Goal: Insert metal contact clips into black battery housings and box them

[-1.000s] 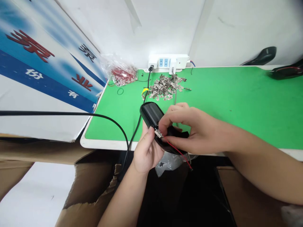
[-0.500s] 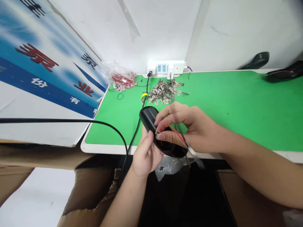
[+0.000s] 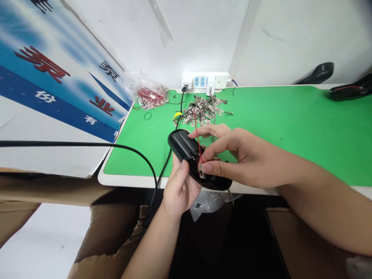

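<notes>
A black plastic housing point(image 3: 183, 144) with an open compartment is held at the table's front edge by my left hand point(image 3: 180, 188), thumb on its near rim. My right hand point(image 3: 222, 155) is over the housing's right part, thumb and index finger pinched on a red wire point(image 3: 198, 133). The wire rises from the fingertips towards a pile of small metal pieces point(image 3: 202, 110) on the green mat. A small metal part point(image 3: 202, 174) shows below the right thumb, inside the housing.
A white power strip point(image 3: 221, 80) with plugs stands behind the pile. A clear bag of red parts point(image 3: 151, 97) lies to its left. Black cable point(image 3: 136, 155) crosses the left front. Two black housings point(image 3: 321, 73) rest at the back right. Cardboard boxes point(image 3: 110, 228) stand below left.
My right hand has moved slightly right and down along the housing. The red wire, earlier trailing right below the hand, now extends upward. More of the housing's compartment is uncovered.
</notes>
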The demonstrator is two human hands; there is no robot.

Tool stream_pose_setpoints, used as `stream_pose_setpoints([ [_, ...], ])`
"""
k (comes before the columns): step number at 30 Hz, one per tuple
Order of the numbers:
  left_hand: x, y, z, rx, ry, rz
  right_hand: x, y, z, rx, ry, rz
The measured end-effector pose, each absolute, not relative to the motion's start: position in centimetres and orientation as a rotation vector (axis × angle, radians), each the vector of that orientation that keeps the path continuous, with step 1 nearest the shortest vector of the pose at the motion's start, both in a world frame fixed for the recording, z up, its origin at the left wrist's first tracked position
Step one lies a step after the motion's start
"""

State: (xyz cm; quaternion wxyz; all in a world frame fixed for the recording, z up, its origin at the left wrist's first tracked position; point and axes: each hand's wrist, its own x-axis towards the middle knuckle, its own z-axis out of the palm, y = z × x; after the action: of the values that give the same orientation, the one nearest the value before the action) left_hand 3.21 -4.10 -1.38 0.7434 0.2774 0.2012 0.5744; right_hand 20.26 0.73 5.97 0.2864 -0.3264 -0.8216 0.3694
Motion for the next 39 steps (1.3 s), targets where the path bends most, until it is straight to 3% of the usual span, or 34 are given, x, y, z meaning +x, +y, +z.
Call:
stream_pose_setpoints([
  [7, 3.1, -4.1, -1.4, 0.642, 0.5, 1.292, 20.5, 1.1, 6.1, -0.869, -2.211, 0.843],
  [16, 3.5, -3.9, -1.1, 0.621, 0.474, 1.3, 20.4, 1.2, 6.9, -0.702, -2.089, 0.857],
  [26, 3.4, -4.1, -0.6, 0.543, 0.533, 1.303, 22.1, 1.0, 7.6, -0.82, -2.375, 0.977],
  [39, 3.8, -3.6, -1.0, 0.621, 0.658, 1.326, 20.9, 0.7, 6.6, -0.853, -2.35, 0.99],
])
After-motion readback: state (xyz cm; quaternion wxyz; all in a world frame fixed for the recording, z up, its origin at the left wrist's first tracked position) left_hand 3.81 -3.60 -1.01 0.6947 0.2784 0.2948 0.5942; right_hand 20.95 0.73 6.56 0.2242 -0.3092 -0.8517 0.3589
